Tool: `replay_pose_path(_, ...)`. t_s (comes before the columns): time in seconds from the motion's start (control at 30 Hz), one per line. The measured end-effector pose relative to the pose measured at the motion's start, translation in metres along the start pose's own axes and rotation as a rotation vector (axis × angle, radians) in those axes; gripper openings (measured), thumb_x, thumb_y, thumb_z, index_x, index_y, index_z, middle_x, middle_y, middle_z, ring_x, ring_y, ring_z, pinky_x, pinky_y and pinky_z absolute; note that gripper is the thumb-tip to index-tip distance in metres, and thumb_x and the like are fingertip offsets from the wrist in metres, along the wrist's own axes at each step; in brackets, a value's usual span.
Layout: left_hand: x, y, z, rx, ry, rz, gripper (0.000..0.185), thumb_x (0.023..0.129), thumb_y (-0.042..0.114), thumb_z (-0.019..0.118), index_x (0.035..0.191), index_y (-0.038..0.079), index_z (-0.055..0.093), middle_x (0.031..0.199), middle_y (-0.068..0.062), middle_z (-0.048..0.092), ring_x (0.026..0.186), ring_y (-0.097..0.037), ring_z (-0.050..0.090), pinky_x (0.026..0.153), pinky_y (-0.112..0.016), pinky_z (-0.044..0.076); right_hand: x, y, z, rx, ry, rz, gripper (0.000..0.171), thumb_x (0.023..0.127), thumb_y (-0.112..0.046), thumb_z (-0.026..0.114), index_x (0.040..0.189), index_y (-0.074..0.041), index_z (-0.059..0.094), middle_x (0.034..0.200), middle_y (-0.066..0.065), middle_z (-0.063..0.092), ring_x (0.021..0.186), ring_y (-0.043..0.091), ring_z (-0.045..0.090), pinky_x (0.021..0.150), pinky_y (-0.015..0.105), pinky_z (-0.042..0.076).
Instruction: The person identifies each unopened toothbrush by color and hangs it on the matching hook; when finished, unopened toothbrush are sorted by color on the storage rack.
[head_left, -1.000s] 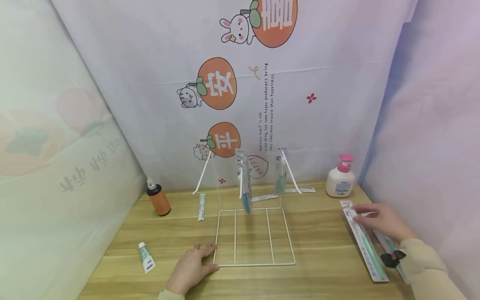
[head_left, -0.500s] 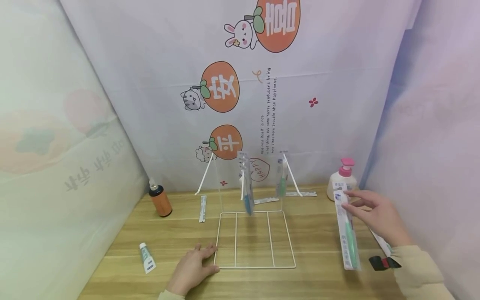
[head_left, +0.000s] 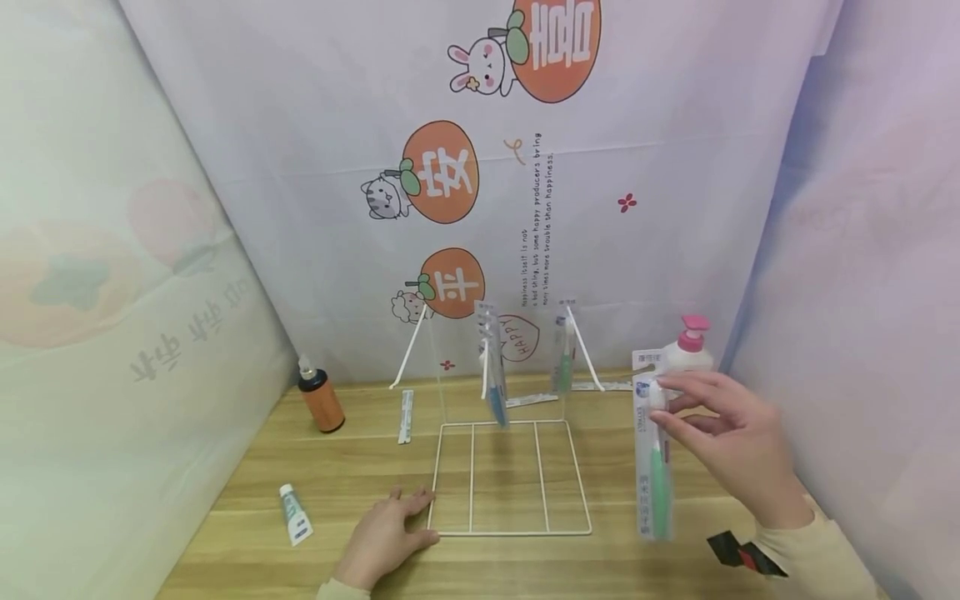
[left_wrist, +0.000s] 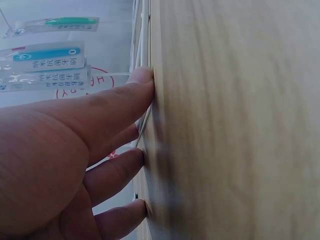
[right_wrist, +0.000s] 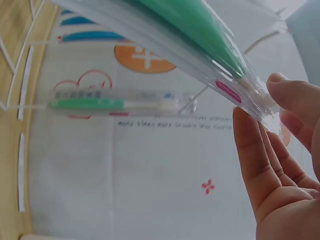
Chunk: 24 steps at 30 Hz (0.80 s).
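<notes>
My right hand [head_left: 738,437] pinches a packaged green toothbrush [head_left: 660,492] near its top between thumb and fingers; the pack hangs upright above the table, right of the white wire rack [head_left: 517,533]. In the right wrist view the green handle [right_wrist: 195,35] shows through clear plastic. My left hand [head_left: 382,537] rests on the table at the rack's left front corner, thumb and fingers touching the base wire. On the rack's middle hook hang packaged blue toothbrushes [head_left: 495,392]; a packaged green toothbrush [head_left: 565,358] hangs on the right hook. The left hook [head_left: 407,350] bears nothing.
A white pump bottle [head_left: 688,357] with a pink top stands at the back right, partly behind the held pack. An orange-and-black bottle [head_left: 322,404] and a small tube [head_left: 296,517] are at the left. Thin white strips [head_left: 406,417] lie around the rack's back.
My right hand has lifted the packaged green toothbrush off the table at the right and carried it left, towards the rack, turning it upright. My left hand has stayed at the rack's corner.
</notes>
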<state>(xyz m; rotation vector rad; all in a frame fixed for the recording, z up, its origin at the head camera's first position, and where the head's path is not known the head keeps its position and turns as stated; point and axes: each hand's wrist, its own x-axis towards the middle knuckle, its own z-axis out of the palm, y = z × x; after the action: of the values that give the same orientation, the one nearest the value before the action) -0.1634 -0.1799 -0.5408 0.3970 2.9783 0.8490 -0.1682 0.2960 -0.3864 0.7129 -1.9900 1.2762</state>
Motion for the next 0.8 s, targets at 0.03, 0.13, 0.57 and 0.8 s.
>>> replay_pose_path(0.03,0.0,0.0,0.0,0.002,0.004,0.002,0.064,0.087,0.043,0.089,0.142,0.014,0.073,0.146,-0.012,0.067,0.137,-0.062,0.051,0.105,-0.081,0.042,-0.001,-0.004,0.002,0.021,0.002,-0.02,0.06,0.066,0.031,0.086,0.119,0.005,0.078,0.119,0.017,0.072,0.09,0.012,0.075,0.074,0.024,0.064)
replay_pose_path(0.13,0.001,-0.001,0.001,0.011,0.01,0.01,0.063,0.088,0.044,0.088,0.142,0.015,0.073,0.146,-0.012,0.068,0.137,-0.062,0.052,0.106,-0.079,0.043,-0.002,-0.012,0.008,0.087,0.019,-0.093,0.062,0.06,0.037,0.084,0.117,0.011,0.076,0.119,0.022,0.071,0.09,0.013,0.074,0.075,0.023,0.064)
replay_pose_path(0.57,0.0,0.003,0.0,-0.005,0.0,-0.003,0.064,0.088,0.044,0.089,0.142,0.014,0.072,0.147,-0.012,0.067,0.139,-0.062,0.05,0.107,-0.08,0.041,-0.006,-0.029,0.04,0.12,0.006,-0.207,0.059,0.06,0.031,0.086,0.114,0.01,0.077,0.114,0.023,0.07,0.088,0.012,0.074,0.071,0.022,0.064)
replay_pose_path(0.8,-0.001,0.003,-0.002,0.0,-0.001,-0.005,0.064,0.088,0.044,0.088,0.142,0.015,0.072,0.146,-0.011,0.067,0.139,-0.062,0.05,0.107,-0.081,0.04,-0.006,-0.018,0.049,0.063,0.019,-0.204,0.062,0.059,0.028,0.089,0.115,0.006,0.079,0.115,0.02,0.071,0.089,0.01,0.074,0.072,0.021,0.063)
